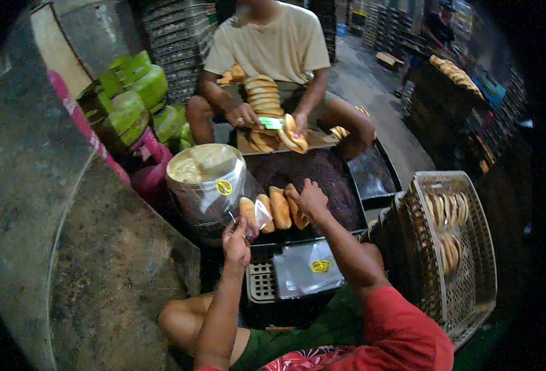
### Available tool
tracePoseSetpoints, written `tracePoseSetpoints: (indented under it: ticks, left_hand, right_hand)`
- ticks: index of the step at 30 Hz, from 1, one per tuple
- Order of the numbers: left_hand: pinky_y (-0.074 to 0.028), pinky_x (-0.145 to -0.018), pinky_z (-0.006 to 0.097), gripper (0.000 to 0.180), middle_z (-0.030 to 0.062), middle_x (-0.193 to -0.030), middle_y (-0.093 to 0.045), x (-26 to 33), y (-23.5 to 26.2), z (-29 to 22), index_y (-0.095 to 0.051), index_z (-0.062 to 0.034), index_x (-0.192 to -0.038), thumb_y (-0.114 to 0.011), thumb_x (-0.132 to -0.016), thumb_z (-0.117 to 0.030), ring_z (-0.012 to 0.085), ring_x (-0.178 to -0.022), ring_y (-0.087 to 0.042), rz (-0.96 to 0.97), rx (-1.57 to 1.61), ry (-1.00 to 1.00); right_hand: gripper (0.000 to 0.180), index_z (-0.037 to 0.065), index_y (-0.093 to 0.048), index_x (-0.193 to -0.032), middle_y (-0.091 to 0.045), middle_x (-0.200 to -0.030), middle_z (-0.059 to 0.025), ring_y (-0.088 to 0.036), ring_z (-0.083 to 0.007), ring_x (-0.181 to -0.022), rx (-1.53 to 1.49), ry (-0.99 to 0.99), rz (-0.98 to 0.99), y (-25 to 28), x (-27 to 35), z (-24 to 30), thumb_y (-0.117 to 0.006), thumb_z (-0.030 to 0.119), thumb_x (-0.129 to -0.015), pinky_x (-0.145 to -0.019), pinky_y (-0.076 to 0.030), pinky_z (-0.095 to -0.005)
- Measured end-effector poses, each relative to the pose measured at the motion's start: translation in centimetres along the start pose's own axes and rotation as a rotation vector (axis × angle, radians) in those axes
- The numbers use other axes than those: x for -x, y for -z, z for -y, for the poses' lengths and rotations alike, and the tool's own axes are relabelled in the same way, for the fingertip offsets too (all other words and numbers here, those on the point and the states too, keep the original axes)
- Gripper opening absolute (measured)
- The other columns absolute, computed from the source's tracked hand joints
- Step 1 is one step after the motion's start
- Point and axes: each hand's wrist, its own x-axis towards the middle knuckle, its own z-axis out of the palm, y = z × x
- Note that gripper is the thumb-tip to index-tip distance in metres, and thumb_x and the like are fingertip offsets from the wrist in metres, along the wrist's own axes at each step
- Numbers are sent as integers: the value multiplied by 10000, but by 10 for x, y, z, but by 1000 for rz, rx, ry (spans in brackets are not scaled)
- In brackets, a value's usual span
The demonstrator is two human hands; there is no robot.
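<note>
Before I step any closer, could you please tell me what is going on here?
The person in red holds a clear bag in the left hand, with the right hand at the rightmost bun in a row of four. The leftmost buns seem to show through the bag. Across the tray of dark crumbs, a co-worker holds a split bun in one hand and a green tool in the other. A stack of clear bags lies on the near side.

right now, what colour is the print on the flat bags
Yellow with dark marks; the print shows in the head view.
</note>
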Motion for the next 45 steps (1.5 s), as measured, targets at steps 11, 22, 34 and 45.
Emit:
tracePoseSetpoints:
  ticks: [11, 22, 34, 45]
  left_hand:
    - [-536, -574, 324, 236, 35, -818, -668, -17, 14, 24, -607, -100, -997, -632, -956, -332, 175, -674, -662, -160, 119, 190]
    - [-558, -669, 308, 320, 46, -929, -711, -22, 29, 71, -679, -84, -1020, -590, -965, -386, 167, -794, -688, -443, 177, 89]
    - [-488, -880, 299, 435, 71, -1110, -672, 15, -9, 66, -658, -4, -1156, -650, -936, -380, 152, -1002, -618, -175, -321, -351]
    - [-513, -899, 353, 457, 54, -1163, -629, -1, 1, 51, -576, -63, -1247, -690, -910, -349, 186, -1047, -619, -303, 343, -12]
  right_hand:
    - [324, 10, -713, -893, -666, -757, -70, -622, -172, -609, -909, 181, 272, -36, -30, -159, -722, 325, -821, -522, -501, -347]
    - [372, -39, -656, -1098, -695, -902, -93, -640, -150, -688, -1297, -159, 242, 2, 73, -73, -709, 265, -888, -573, -498, -259]
    - [326, -56, -596, -1170, -665, -1093, -110, -656, -196, -930, -1601, -35, 203, -38, 115, 0, -612, 201, -969, -833, -525, -322]
    - [390, 4, -630, -1174, -661, -1079, -64, -635, -162, -949, -1356, -136, 372, -40, 149, 12, -692, 274, -900, -782, -519, -308]
